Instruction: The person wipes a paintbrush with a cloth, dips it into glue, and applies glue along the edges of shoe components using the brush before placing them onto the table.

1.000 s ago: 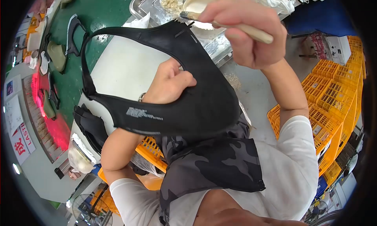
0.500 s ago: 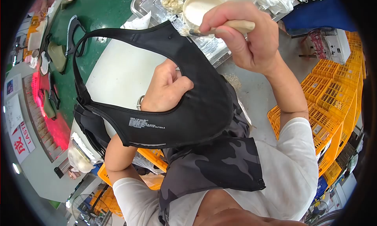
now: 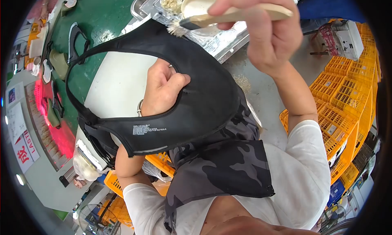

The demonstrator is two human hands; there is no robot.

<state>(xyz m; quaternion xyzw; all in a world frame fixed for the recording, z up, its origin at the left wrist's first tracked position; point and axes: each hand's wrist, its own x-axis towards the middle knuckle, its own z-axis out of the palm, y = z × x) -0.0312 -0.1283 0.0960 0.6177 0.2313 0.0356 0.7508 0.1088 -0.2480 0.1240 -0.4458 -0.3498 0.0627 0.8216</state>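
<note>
A black curved piece (image 3: 204,88) with small white print and a thin strap loop spans the middle of the view. My left hand (image 3: 161,88) reaches through its opening and pinches its inner edge, thumb on top. Up at the right, my right hand (image 3: 267,31) grips a wooden-handled brush (image 3: 204,20). The brush's pale bristles are at the piece's upper edge; whether they touch it is hard to tell. Behind the brush, a cream-coloured bowl (image 3: 198,4) stands on a metal tray (image 3: 141,7).
Beneath the black piece is a white surface (image 3: 102,88). More black pieces (image 3: 96,139) lie at its lower left. A green table (image 3: 96,10) holds shoe-like parts (image 3: 59,63). Yellow crates (image 3: 330,124) are stacked at the right; a fan (image 3: 94,218) stands lower left.
The black piece and my left hand have shifted left, and the piece has turned a little. My right hand has moved the brush left, over the piece's upper edge.
</note>
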